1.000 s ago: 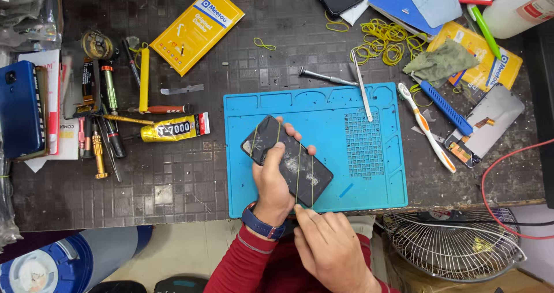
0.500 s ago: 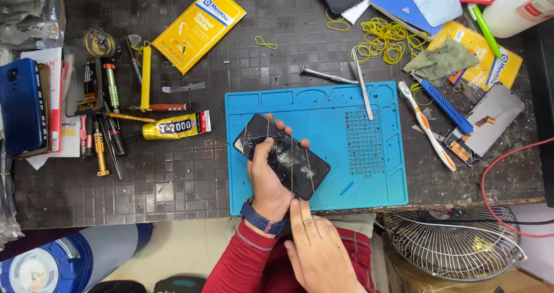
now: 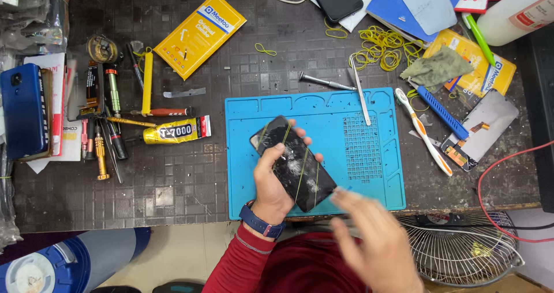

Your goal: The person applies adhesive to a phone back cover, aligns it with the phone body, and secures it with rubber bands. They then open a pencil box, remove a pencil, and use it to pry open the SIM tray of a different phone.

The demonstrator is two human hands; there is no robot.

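My left hand (image 3: 271, 183) grips a black phone (image 3: 295, 165) with a cracked, dusty screen, held over the blue work mat (image 3: 369, 154). Yellow rubber bands cross the phone's face. My right hand (image 3: 375, 241) is blurred at the lower right of the phone, fingers spread, holding nothing and not touching the phone. A dark blue watch sits on my left wrist above a red sleeve.
Tweezers (image 3: 361, 91) and a white toothbrush (image 3: 423, 131) lie by the mat. A yellow glue tube (image 3: 176, 130), screwdrivers (image 3: 109, 126), a yellow packet (image 3: 199, 34), a blue phone (image 3: 23, 109), loose rubber bands (image 3: 381, 48) and a screen panel (image 3: 482, 128) surround it. A wire fan guard (image 3: 461, 247) stands below the table edge.
My left hand has kept the phone over the mat with a small shift. My right hand left the phone's lower end and swung out to the right, fingers spread.
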